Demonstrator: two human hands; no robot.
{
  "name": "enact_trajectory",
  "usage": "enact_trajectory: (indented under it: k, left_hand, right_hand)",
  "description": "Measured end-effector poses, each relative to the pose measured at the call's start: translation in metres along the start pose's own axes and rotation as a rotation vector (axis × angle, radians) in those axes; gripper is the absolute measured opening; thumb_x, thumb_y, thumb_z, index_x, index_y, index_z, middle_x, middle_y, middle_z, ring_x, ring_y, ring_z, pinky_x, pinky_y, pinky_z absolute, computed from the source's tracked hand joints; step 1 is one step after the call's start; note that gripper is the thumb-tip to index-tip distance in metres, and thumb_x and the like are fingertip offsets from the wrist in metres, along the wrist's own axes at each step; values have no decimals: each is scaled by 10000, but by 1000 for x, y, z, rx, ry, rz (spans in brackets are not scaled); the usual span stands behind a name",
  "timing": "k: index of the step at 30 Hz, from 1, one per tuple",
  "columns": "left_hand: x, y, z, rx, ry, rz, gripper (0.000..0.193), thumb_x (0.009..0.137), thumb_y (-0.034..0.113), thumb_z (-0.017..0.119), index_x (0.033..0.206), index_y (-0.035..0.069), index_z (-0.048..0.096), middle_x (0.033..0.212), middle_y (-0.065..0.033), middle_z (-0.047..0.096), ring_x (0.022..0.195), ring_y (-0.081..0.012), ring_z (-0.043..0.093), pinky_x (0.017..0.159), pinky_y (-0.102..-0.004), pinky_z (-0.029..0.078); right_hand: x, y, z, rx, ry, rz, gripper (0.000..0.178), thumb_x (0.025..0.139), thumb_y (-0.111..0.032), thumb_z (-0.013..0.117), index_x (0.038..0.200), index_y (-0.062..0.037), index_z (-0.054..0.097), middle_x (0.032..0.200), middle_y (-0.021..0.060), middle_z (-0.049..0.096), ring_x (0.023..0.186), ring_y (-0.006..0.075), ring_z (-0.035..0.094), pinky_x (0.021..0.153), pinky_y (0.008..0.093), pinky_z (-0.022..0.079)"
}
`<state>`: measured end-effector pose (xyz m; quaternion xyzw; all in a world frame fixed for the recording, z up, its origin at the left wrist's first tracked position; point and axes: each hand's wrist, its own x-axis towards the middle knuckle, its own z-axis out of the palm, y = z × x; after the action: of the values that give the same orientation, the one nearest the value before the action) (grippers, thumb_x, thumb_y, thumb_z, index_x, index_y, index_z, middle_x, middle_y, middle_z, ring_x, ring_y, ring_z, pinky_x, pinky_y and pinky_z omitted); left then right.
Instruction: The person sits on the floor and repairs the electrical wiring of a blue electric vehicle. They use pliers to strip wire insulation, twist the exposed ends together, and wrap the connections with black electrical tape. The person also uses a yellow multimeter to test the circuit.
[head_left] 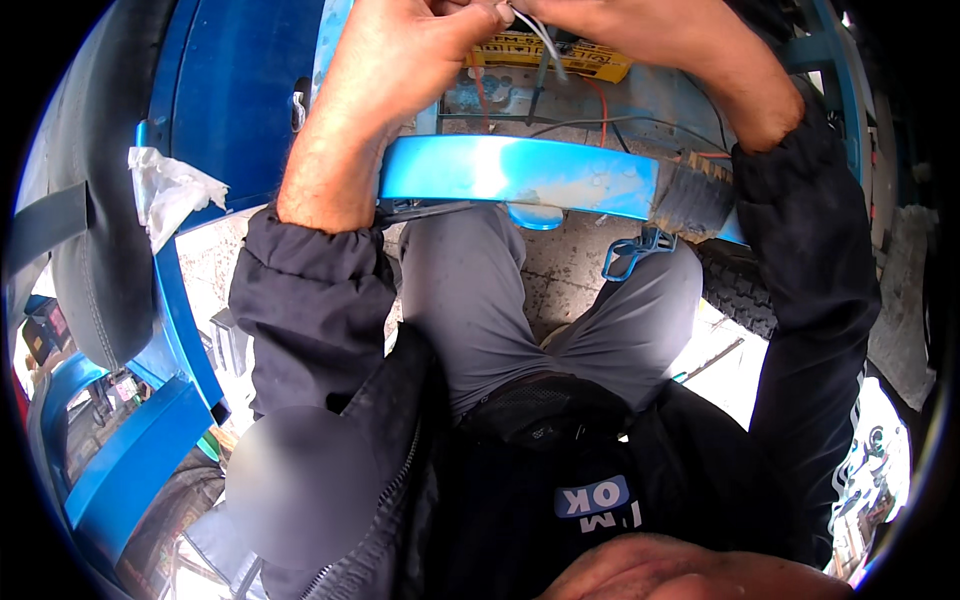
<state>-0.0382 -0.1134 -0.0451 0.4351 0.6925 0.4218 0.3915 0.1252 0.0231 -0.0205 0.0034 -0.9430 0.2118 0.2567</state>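
Evidently, the wires [545,38] are thin and pale.

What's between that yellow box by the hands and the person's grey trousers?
In the head view, a worn bluish panel, thin wires and a curved blue bar lie between the yellow box and the grey trousers.

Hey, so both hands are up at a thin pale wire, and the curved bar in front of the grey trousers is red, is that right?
Not quite: the curved bar is blue, not red, as the head view shows. The rest stands: both hands are at the thin pale wire, and the trousers are grey.
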Motion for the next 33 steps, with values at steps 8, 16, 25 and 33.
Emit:
enact_trajectory:
  k: [8,16,25,33]
  left_hand:
    - [0,2,-2,-41,-30,-97,105,938,111,720,939,5,716,774,4,668,649,-60,564,587,-225,434]
    - [-1,5,1,-116,-32,-40,80,908,67,748,919,-3,711,783,-14,690,680,-66,597,621,-226,474]
    - [-8,19,8,241,52,87,124,918,64,724,832,-18,688,697,-10,662,618,-60,557,550,-252,443]
    - [-5,11,1,110,50,-8,116,937,74,708,850,-3,705,730,-6,681,647,-65,575,585,-255,464]
  right_hand:
    - [3,-2,-12,-20,-89,-163,134,826,-120,748,916,-29,707,904,134,685,906,351,635,831,440,509]
    - [3,3,2,-115,-90,13,152,870,-143,681,876,8,664,853,190,657,887,390,634,810,477,504]
    - [12,-6,2,452,-272,821,188,886,-110,631,914,61,703,773,161,676,713,193,618,659,371,498]
    - [2,7,7,166,-3,131,120,845,-53,660,951,1,675,840,149,694,792,271,695,736,374,542]
